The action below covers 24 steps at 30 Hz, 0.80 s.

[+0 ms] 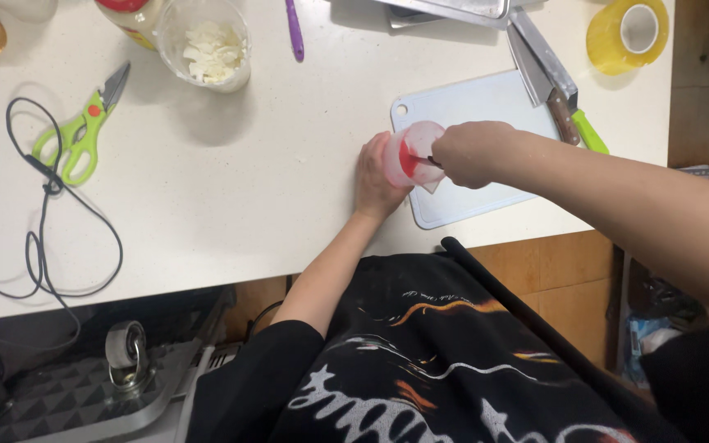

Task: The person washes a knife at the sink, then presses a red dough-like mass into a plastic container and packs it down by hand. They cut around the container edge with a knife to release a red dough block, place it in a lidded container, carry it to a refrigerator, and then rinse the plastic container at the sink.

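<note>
My left hand (377, 182) grips a small clear plastic cup (414, 149) tipped on its side at the left edge of a white cutting board (486, 111). Something red shows inside the cup. My right hand (471, 152) is closed on a thin dark-handled tool (434, 161) whose tip reaches into the cup's mouth. What kind of tool it is cannot be made out.
Green-handled scissors (80, 131) and a black cable (47, 221) lie at left. A clear tub of white pieces (211, 49) stands at the back. A cleaver (547, 74), a green-handled knife (588, 131) and a yellow tape roll (627, 33) sit near the right edge.
</note>
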Tool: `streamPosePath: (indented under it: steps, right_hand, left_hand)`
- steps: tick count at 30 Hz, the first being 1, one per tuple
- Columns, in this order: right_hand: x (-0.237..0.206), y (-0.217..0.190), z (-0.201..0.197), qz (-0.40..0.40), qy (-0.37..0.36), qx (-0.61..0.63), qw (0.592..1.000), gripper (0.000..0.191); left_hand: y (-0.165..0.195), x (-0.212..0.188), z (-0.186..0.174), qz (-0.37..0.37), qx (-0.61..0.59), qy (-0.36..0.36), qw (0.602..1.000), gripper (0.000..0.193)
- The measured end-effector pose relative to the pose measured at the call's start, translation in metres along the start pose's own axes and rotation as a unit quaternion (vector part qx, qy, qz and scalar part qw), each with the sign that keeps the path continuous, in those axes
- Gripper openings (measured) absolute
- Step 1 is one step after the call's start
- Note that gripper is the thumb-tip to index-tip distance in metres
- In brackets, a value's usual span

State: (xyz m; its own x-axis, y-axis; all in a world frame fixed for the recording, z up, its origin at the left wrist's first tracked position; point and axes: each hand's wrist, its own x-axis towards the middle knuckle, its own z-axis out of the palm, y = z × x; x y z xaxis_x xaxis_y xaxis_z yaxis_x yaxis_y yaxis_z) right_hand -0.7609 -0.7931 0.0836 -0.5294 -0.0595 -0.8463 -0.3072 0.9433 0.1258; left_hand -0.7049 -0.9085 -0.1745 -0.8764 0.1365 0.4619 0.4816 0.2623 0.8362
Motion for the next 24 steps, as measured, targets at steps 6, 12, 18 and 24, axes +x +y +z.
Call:
streamPosePath:
  steps: [6, 12, 18, 24]
  right_hand:
    - [-0.035, -0.001, -0.022, 0.035, 0.016, -0.030, 0.999, 0.017]
    - [-0.021, -0.009, 0.000, 0.035, 0.073, 0.008, 0.997, 0.017]
    - [0.032, 0.005, 0.019, 0.040, -0.027, 0.116, 0.992, 0.024]
    - [0.020, 0.024, 0.027, 0.048, -0.117, 0.283, 0.951, 0.026]
  left_hand:
    - [-0.001, 0.003, -0.002, -0.012, -0.005, -0.014, 1.000, 0.098]
    - [0.002, 0.004, -0.004, 0.010, 0.005, -0.008, 1.000, 0.095]
    - [0.002, 0.005, -0.006, 0.015, -0.008, -0.014, 1.000, 0.096]
    - [0.006, -0.002, -0.007, 0.044, -0.020, -0.021, 0.999, 0.097]
